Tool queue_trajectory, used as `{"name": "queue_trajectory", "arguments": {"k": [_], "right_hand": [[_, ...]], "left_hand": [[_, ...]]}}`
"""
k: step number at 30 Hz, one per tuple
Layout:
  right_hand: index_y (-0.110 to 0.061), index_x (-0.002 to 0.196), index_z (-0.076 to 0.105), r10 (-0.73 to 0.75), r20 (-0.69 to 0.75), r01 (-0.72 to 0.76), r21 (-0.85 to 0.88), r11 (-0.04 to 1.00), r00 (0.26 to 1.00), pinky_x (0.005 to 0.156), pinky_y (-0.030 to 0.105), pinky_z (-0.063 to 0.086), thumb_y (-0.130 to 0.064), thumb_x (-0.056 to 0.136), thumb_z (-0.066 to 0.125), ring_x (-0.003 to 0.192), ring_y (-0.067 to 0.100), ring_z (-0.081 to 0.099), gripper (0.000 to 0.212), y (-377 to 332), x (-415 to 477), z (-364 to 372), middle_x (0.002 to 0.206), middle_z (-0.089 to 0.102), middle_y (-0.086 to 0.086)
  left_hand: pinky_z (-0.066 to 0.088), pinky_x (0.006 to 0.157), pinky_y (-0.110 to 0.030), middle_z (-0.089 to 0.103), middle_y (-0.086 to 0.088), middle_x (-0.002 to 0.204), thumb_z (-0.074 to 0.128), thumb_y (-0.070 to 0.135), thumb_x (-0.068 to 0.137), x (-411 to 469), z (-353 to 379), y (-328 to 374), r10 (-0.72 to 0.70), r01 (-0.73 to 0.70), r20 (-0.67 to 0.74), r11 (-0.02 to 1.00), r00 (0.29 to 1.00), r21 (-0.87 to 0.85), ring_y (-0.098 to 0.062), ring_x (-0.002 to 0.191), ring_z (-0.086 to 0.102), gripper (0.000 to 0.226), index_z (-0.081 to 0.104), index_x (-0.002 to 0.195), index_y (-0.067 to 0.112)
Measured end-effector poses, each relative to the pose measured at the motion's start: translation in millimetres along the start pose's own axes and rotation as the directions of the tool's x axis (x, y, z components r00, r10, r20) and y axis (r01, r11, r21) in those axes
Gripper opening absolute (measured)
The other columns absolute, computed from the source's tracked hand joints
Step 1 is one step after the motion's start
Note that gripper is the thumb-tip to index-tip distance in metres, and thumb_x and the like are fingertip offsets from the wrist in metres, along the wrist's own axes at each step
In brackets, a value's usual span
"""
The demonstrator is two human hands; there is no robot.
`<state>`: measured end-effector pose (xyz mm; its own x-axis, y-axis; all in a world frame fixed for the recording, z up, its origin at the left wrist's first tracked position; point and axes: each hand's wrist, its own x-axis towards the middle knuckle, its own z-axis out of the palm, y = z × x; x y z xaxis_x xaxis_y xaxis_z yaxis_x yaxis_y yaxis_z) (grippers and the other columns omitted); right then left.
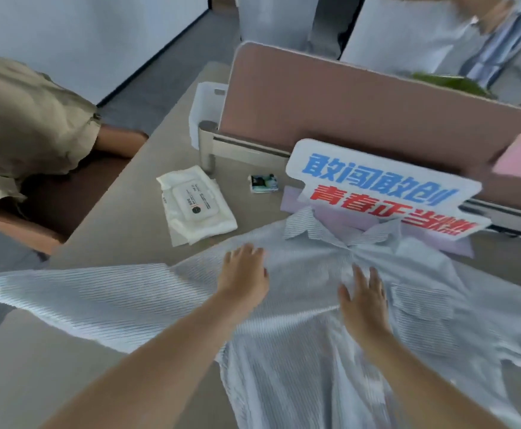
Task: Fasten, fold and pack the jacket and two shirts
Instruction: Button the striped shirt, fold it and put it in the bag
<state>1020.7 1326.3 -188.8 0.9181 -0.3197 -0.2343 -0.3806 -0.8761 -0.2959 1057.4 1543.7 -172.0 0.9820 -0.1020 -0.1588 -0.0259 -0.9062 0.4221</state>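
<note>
**Both hands on the striped shirt**

A pale blue shirt with fine dark stripes [299,351] lay spread front-up on the beige worktop [110,243], its collar pointing away from the person and one sleeve stretched out to the left of the left hand. The left hand [243,274] rested palm-down on the shirt's shoulder. Its fingertips bent into the cloth, and whether they pinched it could not be told. The right hand [364,300] was released, lying flat on the chest with its fingers spread, just below the collar and beside the breast pocket.

Beyond the left hand sat a white soft pack of wet wipes [197,202], and further on a small dark printed card pack [264,183]. Past the right hand stood a white cut-out sign with blue and red characters [383,193], leaning at a dusty-pink partition panel [361,113]. Far left of both hands, a person in a beige shirt [21,119] sat on a brown seat.
</note>
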Motion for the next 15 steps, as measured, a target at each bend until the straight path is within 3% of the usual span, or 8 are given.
{"name": "queue_trajectory", "arguments": {"k": [3,7,11,15], "right_hand": [[-0.025,0.151,0.018,0.136,-0.002,-0.136,0.011,0.991,0.991,0.117,0.046,0.018,-0.038,0.098,0.037,0.146,0.029,0.008,0.057,59.2,-0.4,-24.9,0.160,0.004,0.010],[-0.030,0.151,0.011,0.190,0.020,-0.189,-0.028,0.982,0.982,0.118,0.045,0.014,-0.044,0.098,0.033,0.147,0.026,0.001,0.059,118.9,7.2,-30.5,0.161,-0.002,0.008],[-0.033,0.151,-0.004,0.170,0.058,-0.164,-0.092,0.982,0.984,0.119,0.041,-0.002,-0.054,0.097,0.022,0.147,0.021,-0.014,0.064,148.5,20.8,-8.9,0.160,-0.014,0.002],[-0.034,0.149,-0.009,0.129,-0.075,-0.137,-0.120,0.983,0.989,0.117,0.040,-0.007,-0.057,0.095,0.017,0.147,0.019,-0.015,0.064,156.2,37.2,8.3,0.160,-0.015,0.000]], "left_hand": [[0.025,0.113,-0.041,0.039,-0.006,0.145,0.041,0.032,0.097,3.8,35.6,65.7,0.121,-0.121,0.105,0.993,0.987,-0.005,-0.025,0.132,0.037,0.043,0.043,0.138,0.019],[-0.002,0.117,-0.053,-0.007,-0.009,0.161,0.023,0.055,0.097,8.4,81.3,100.5,0.059,-0.091,0.275,0.990,0.960,0.103,-0.029,0.148,-0.005,0.062,0.008,0.151,0.029],[-0.013,0.113,-0.053,-0.016,-0.008,0.160,0.005,0.064,0.087,14.0,119.2,83.6,0.042,-0.080,0.167,0.970,0.985,0.228,-0.028,0.147,-0.015,0.070,-0.003,0.151,0.035],[-0.015,0.113,-0.051,-0.019,-0.005,0.159,0.005,0.064,0.087,34.0,127.6,81.9,0.054,-0.084,0.104,0.946,0.993,0.312,-0.025,0.146,-0.018,0.070,-0.007,0.150,0.036]]}}
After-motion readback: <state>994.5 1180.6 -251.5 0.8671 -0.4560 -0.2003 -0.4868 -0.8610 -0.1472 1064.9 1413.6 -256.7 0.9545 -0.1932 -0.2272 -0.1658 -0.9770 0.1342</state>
